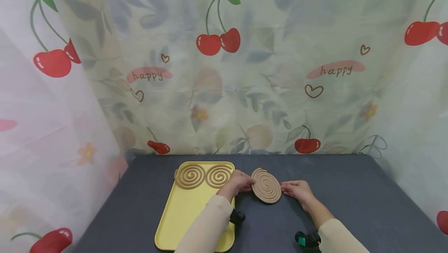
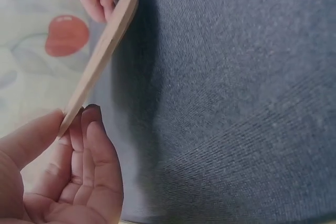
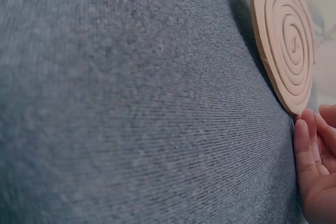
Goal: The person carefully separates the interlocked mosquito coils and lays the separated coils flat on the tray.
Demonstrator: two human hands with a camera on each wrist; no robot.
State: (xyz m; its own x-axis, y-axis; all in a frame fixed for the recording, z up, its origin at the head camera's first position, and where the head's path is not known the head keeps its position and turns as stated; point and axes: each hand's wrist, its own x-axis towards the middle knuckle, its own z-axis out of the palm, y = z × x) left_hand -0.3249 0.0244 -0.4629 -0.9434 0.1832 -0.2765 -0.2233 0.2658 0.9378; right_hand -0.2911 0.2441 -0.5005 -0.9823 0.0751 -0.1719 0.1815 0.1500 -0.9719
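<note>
A tan mosquito coil (image 1: 266, 186), its spiral turns lying close together, is held tilted just above the dark table between both hands. My left hand (image 1: 241, 181) pinches its left edge between thumb and fingers; the left wrist view shows the coil (image 2: 102, 51) edge-on, with a shadow beside it. On the opposite edge, the fingertips of my right hand (image 1: 299, 191) grip the rim, though the thumb's contact is partly hidden in the right wrist view. Two brown spiral coils lie at the far end of a yellow tray (image 1: 189, 218), the left one (image 1: 190, 176) overhanging the rim slightly.
The dark cloth-covered table (image 1: 350, 191) reaches back to a patterned curtain (image 1: 224, 101) with cherries on it. More curtain hangs at both sides. My left forearm crosses over the tray's right edge.
</note>
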